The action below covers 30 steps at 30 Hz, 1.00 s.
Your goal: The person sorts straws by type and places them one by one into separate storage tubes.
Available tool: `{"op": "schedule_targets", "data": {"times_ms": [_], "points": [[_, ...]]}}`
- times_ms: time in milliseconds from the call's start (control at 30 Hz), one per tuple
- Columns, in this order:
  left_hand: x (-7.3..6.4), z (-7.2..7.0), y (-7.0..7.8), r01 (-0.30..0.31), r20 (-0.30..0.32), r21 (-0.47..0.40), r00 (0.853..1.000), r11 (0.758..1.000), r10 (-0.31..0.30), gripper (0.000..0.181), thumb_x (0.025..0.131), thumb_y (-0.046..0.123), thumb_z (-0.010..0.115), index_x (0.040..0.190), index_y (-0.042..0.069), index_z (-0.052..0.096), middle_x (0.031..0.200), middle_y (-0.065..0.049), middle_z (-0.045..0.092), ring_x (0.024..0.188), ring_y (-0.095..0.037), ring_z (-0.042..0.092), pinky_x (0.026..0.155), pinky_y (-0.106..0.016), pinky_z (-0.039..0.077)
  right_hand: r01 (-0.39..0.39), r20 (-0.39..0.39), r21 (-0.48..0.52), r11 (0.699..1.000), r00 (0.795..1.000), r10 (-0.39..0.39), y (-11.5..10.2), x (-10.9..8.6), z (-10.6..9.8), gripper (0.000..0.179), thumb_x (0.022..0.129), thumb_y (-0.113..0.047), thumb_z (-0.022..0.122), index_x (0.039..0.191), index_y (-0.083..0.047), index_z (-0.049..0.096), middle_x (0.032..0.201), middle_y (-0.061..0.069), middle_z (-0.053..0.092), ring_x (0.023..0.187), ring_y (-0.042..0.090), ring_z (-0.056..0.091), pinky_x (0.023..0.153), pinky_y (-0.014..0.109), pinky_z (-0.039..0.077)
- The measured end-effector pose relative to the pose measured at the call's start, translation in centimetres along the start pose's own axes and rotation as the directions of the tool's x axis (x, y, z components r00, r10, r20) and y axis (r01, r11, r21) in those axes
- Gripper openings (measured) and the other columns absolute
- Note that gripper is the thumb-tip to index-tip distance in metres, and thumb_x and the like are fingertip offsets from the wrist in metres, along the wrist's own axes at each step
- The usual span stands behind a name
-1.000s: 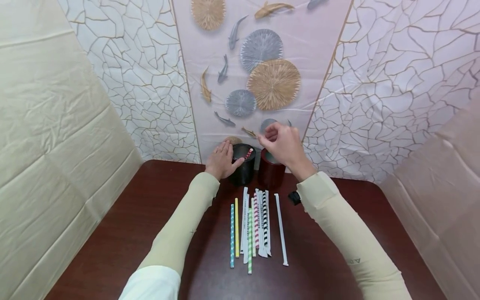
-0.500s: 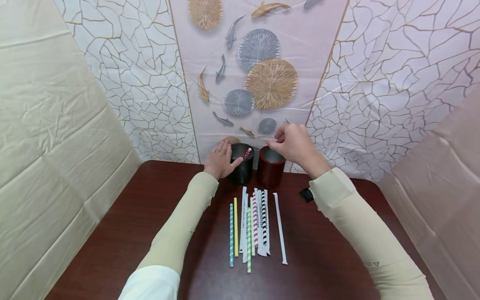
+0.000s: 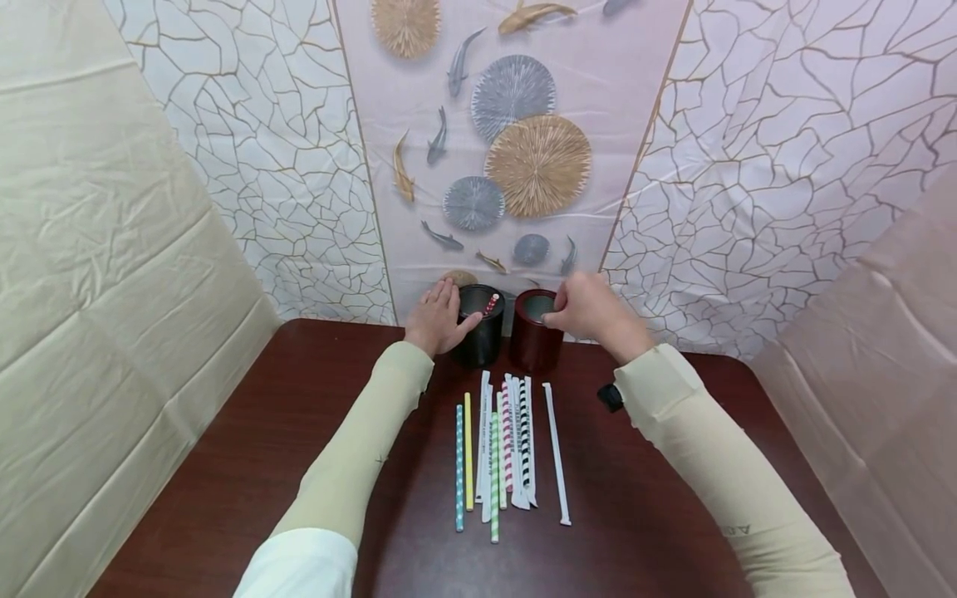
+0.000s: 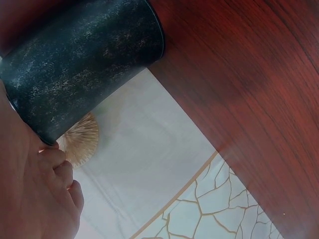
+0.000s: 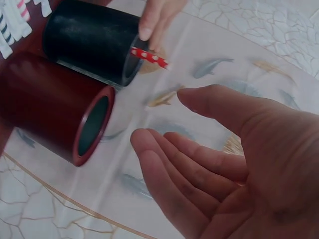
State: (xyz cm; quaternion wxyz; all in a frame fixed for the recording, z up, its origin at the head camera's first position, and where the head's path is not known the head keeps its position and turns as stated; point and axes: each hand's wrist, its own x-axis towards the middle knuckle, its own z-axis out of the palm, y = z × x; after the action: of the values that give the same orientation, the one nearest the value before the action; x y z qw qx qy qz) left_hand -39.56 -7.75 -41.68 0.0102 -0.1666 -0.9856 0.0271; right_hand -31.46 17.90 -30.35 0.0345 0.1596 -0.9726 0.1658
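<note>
In the head view a black cup [image 3: 481, 336] stands at the back of the table with a red-and-white straw [image 3: 491, 305] leaning out of it. My left hand [image 3: 437, 320] rests on its left side, fingers mostly straight and thumb across the rim. To its right stands a dark red cup [image 3: 537, 345], with no straw showing above its rim. My right hand [image 3: 594, 311] is at the right of that rim. The right wrist view shows the right hand's bent fingers [image 5: 187, 174] and thumb apart, nothing between them, facing the red cup's mouth.
Several straws lie in front of the cups: a blue one [image 3: 459, 469], a yellow one [image 3: 468, 453], a green striped one [image 3: 494, 477] and paper-wrapped ones [image 3: 526, 432]. One white wrapped straw [image 3: 557, 453] lies apart on the right. A patterned wall cloth [image 3: 493, 124] hangs directly behind.
My right hand has moved from above the red cup to the right and then lower, beside its rim. The left hand keeps its place on the black cup; the straws have not moved.
</note>
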Motion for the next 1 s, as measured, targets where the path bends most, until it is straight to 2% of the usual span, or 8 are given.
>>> {"op": "schedule_targets", "data": {"times_ms": [200,333,667,800,900,1000], "points": [[-0.2,-0.1,-0.2,0.001,0.000,0.009,1.000,1.000,-0.001,0.088,0.110,0.067,0.017,0.169,0.002,0.016,0.179,-0.016,0.013,0.167,-0.028,0.013,0.136,-0.041,0.016,-0.039,0.110,0.004,0.999,0.993,0.038,0.3,0.3,2.3,0.057,0.092,-0.020,0.078,0.046,-0.018,0.046,0.045,-0.009,0.031,0.046,0.009,0.027,0.050,0.025,0.030],[0.0,0.0,-0.2,0.000,0.017,0.011,1.000,1.000,0.000,0.088,0.110,0.068,0.016,0.169,0.003,0.014,0.179,-0.015,0.010,0.167,-0.028,0.010,0.136,-0.041,0.015,-0.080,0.170,0.027,0.996,0.983,0.074,0.6,0.3,3.9,0.061,0.095,-0.022,0.076,0.048,-0.020,0.037,0.047,-0.008,0.023,0.048,0.009,0.020,0.049,0.025,0.024],[0.0,0.0,-0.3,0.000,0.011,0.022,1.000,1.000,-0.001,0.089,0.109,0.068,0.015,0.170,0.003,0.013,0.179,-0.015,0.010,0.167,-0.028,0.010,0.136,-0.040,0.015,-0.141,0.229,0.074,0.987,0.966,0.120,1.5,0.8,8.3,0.057,0.097,-0.019,0.074,0.048,-0.018,0.044,0.046,-0.006,0.032,0.044,0.010,0.026,0.048,0.026,0.029],[0.0,0.0,-0.2,0.003,0.013,0.014,1.000,1.000,-0.003,0.089,0.109,0.068,0.015,0.170,0.003,0.014,0.179,-0.015,0.011,0.167,-0.028,0.011,0.136,-0.040,0.015,-0.156,0.220,0.071,0.985,0.966,0.137,2.2,1.0,10.3,0.043,0.095,-0.019,0.077,0.057,-0.013,0.058,0.051,-0.002,0.051,0.049,0.013,0.044,0.052,0.028,0.039],[-0.1,0.0,-0.2,0.005,0.006,0.013,1.000,1.000,-0.005,0.088,0.109,0.068,0.016,0.169,0.003,0.015,0.179,-0.015,0.012,0.167,-0.028,0.012,0.136,-0.040,0.015,-0.164,0.197,0.079,0.983,0.969,0.146,2.5,1.0,11.5,0.029,0.093,-0.019,0.078,0.068,-0.009,0.068,0.063,0.003,0.066,0.058,0.017,0.058,0.057,0.029,0.045],[-0.1,0.0,-0.2,0.006,-0.002,0.025,1.000,1.000,-0.006,0.088,0.109,0.068,0.017,0.169,0.004,0.017,0.179,-0.015,0.014,0.167,-0.027,0.013,0.136,-0.040,0.016,-0.183,0.202,0.087,0.979,0.966,0.163,2.9,1.0,12.6,0.025,0.093,-0.019,0.078,0.074,-0.003,0.074,0.067,0.007,0.070,0.060,0.020,0.062,0.056,0.030,0.047]]}}
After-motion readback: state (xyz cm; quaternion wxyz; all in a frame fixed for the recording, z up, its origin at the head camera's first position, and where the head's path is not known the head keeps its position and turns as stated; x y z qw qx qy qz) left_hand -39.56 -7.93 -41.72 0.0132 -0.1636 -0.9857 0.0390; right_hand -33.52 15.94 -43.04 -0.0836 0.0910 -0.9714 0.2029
